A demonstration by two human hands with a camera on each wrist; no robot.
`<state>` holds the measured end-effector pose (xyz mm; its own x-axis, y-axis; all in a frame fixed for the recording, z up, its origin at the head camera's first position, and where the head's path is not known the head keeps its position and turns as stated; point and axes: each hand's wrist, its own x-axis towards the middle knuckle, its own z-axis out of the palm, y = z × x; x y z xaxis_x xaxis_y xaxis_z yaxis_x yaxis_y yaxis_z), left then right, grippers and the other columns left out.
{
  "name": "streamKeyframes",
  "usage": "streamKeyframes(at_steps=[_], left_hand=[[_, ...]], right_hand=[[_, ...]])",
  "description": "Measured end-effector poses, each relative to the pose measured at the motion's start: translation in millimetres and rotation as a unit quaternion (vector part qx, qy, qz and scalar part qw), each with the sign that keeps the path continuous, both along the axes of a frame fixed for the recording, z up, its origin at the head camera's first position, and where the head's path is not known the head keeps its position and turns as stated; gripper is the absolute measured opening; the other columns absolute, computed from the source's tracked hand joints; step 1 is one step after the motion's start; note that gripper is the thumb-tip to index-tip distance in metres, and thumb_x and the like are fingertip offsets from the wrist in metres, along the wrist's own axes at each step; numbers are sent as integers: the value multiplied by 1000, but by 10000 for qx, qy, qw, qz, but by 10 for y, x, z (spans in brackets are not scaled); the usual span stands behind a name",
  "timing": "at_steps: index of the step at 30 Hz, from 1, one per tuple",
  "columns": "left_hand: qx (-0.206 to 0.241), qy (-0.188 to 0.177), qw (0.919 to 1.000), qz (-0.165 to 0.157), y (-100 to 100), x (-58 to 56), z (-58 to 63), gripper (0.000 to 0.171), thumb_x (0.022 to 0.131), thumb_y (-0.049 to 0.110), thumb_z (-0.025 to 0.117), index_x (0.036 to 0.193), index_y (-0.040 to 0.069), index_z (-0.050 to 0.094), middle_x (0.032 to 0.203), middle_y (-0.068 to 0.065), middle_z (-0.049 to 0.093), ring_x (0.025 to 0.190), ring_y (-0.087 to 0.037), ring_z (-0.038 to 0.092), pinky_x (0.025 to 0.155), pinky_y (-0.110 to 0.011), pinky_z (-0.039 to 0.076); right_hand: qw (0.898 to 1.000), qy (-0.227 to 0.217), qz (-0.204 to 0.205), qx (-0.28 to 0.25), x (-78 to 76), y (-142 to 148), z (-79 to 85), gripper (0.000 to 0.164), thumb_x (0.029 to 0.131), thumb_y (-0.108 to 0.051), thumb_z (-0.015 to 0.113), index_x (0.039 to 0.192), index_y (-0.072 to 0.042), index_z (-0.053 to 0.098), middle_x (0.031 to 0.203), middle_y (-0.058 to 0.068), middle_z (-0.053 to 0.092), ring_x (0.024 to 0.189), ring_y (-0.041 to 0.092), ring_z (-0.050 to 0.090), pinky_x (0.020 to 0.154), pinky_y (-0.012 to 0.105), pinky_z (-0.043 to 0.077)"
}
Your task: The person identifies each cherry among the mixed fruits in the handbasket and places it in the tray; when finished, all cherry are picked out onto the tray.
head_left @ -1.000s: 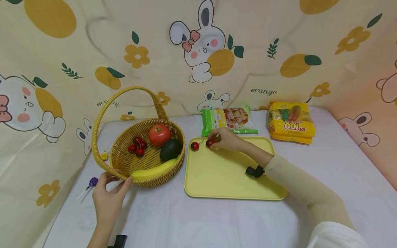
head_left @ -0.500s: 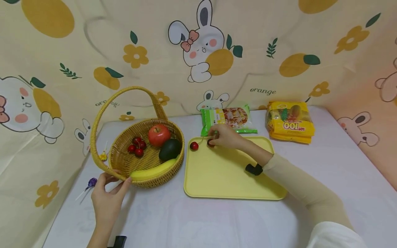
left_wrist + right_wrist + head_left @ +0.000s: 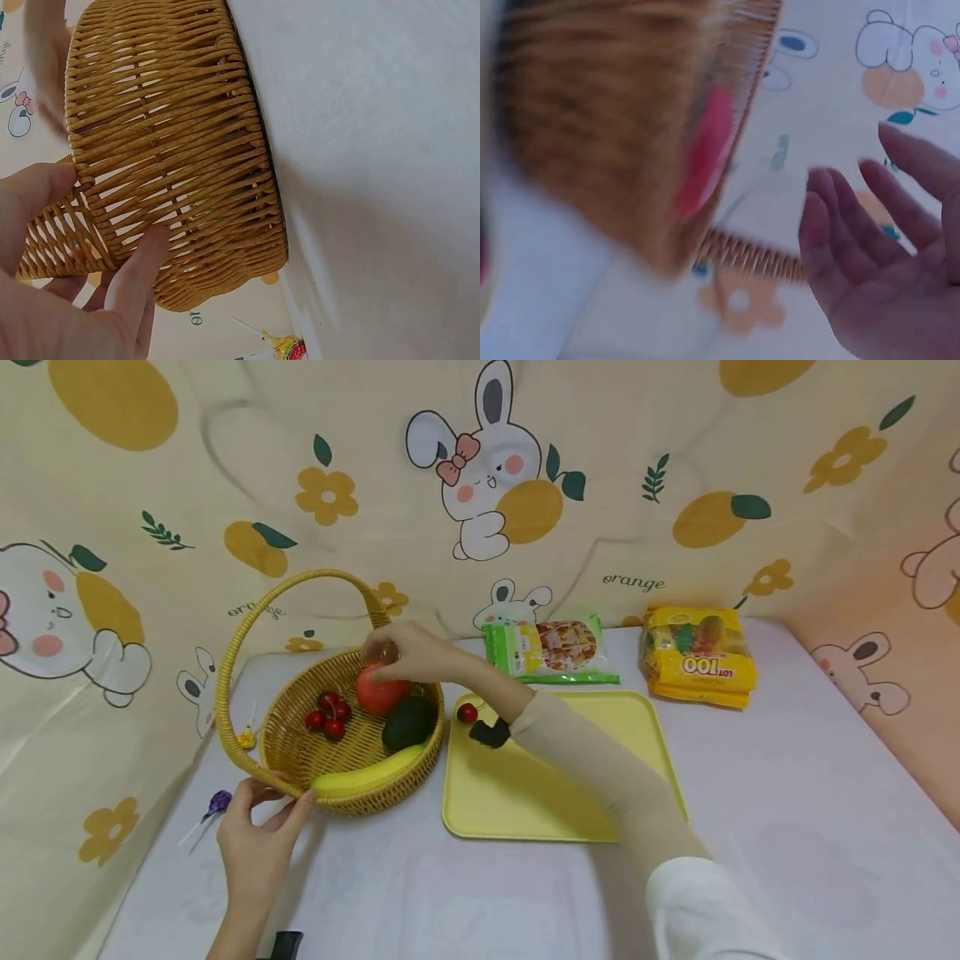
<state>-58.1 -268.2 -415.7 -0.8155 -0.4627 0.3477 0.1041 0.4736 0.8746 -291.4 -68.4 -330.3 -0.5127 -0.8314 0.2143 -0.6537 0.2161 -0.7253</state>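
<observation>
In the head view, my left hand (image 3: 258,839) grips the near rim of a wicker basket (image 3: 390,797) at the foot of its arched handle; the left wrist view shows thumb and fingers around the weave. Inside lie a red pomegranate (image 3: 382,692), a dark green avocado (image 3: 409,724), a banana (image 3: 371,772) and several cherries (image 3: 333,710). My right hand (image 3: 412,652) is above the basket's far side, over the pomegranate. In the right wrist view its fingers are loosely bent, with nothing visible between them. One cherry (image 3: 467,713) lies on the yellow tray (image 3: 495,827).
A green snack packet (image 3: 558,649) lies behind the tray and a yellow packet (image 3: 701,656) at the back right. Two lollipops, one purple (image 3: 219,802) and one yellow (image 3: 247,739), lie left of the basket. A patterned cloth (image 3: 600,460) hangs behind the table.
My right hand has left the cherry at the tray's back left and moved left over the basket. The forearm now crosses where that cherry was. My left hand keeps its grip.
</observation>
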Motion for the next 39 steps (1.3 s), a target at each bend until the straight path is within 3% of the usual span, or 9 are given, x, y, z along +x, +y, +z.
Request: streamKeyframes(at_steps=[5,11,13,18,21,30,35,39], left_hand=[[67,102,9999,-68,-35,1,-4,38,78,-13,78,110,-8,57,105,-14,57,91,-8,61,70,-14,60],[178,237,9994,-161,-60,-7,-17,39,78,-14,78,110,-8,58,105,-13,58,94,-13,60,71,-16,60],[181,277,9993,-167,-65,-11,-22,39,77,-14,78,111,-7,59,104,-10,58,94,-13,60,72,-16,60],[152,309,9992,-210,-78,-18,-45,42,77,-13,79,114,-8,60,105,-10,58,96,-13,59,72,-16,60],[150,333,9991,-206,-82,-21,-55,42,76,-14,79,113,-8,59,107,-14,58,97,-13,59,72,-15,60],[128,420,9983,-377,-71,-29,-57,42,76,-15,78,113,-9,59,110,-5,53,100,-15,55,74,-16,60],[104,374,9987,-322,-60,-21,-33,42,76,-15,78,112,-10,59,109,-10,54,99,-14,55,74,-15,59],[-13,327,9992,-243,9,11,70,40,75,-18,77,110,-12,58,107,-9,53,97,-11,55,73,-13,59]], right_hand=[[9954,-499,808,152,2,-549,34,33,90,-13,75,119,2,66,114,16,67,106,21,61,90,16,53],[9845,-1139,1272,391,-25,-923,-95,44,90,-17,76,127,3,63,122,16,65,107,15,61,89,17,53],[9806,-1330,1317,580,-22,-990,-150,46,90,-18,76,129,1,62,124,14,64,107,14,61,88,22,55],[9720,-1580,1414,1015,-6,-1070,-300,49,89,-17,77,132,1,60,123,16,65,103,13,62,85,25,57],[9685,-1579,1502,1206,5,-1100,-367,50,89,-15,77,133,2,59,122,16,66,103,12,62,84,18,55],[9585,-1514,1622,1788,63,-1131,-431,47,89,-5,75,132,4,59,128,19,63,110,20,61,84,18,55],[9409,-1706,1771,2327,91,-1116,-431,38,88,3,72,125,3,65,106,12,66,88,14,58,78,28,57],[9231,-1891,1941,2729,116,-1107,-440,34,88,9,68,121,2,67,93,9,63,78,13,57,79,35,59]])
